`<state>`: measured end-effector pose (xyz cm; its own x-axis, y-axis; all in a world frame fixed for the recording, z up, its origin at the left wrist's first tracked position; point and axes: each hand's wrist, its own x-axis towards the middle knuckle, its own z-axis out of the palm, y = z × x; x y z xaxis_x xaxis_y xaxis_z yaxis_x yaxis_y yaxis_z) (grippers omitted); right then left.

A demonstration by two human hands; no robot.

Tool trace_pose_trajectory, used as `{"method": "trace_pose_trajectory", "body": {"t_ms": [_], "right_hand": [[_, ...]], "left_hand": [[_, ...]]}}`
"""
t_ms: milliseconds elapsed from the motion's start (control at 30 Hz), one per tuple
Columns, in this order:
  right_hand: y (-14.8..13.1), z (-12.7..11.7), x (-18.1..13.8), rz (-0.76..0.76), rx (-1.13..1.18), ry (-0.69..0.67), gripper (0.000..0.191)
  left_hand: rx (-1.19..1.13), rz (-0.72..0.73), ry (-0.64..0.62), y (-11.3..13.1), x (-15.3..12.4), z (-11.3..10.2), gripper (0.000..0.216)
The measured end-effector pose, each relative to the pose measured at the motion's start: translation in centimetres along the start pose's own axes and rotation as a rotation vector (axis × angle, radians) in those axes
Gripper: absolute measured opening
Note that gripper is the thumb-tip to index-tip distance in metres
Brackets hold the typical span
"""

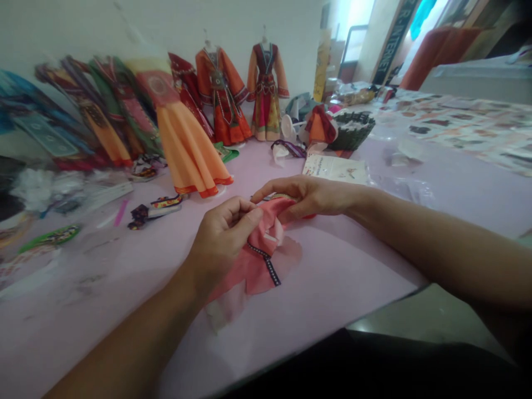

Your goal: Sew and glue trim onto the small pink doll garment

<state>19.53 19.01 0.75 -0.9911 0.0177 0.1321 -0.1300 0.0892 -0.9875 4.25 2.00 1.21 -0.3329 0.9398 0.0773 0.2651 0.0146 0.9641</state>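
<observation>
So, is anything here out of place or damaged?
Nothing looks spilled or torn. The left dresses lean sideways, while two back dresses stand upright. The left hand and right hand both pinch the pink garment.

Small pink garment (260, 260), black beaded trim, crumpled on the table, top edge pinched

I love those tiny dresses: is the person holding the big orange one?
No, the left hand and right hand hold a pink cloth; the orange dress stands behind.
</observation>
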Motion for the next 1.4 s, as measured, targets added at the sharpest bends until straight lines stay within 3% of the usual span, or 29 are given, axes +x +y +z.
{"method": "trace_pose_trajectory", "body": {"t_ms": [400, 667, 933, 1233, 1400], "right_hand": [[0.06, -0.24, -0.02, -0.017, -0.084, 0.017, 0.043], [0.13, 0.26, -0.01, 0.062, 0.026, 0.005, 0.043], [0.02, 0.52, 0.02, 0.062, 0.063, -0.018, 0.047], [-0.01, -0.03, -0.36, 0.085, 0.154, -0.132, 0.050], [0.04, 0.01, -0.44, 0.087, 0.124, -0.147, 0.050]], "left_hand": [[-0.025, -0.017, 0.026, 0.37, -0.45, 0.04, 0.020], [-0.065, -0.102, -0.033, 0.01, -0.64, 0.28, 0.023], [0.025, 0.034, 0.024, 0.17, -0.39, 0.30, 0.016], [0.116, 0.147, 0.048, -0.07, -0.56, 0.35, 0.012], [0.095, 0.111, 0.050, 0.28, -0.57, 0.30, 0.013]]}}
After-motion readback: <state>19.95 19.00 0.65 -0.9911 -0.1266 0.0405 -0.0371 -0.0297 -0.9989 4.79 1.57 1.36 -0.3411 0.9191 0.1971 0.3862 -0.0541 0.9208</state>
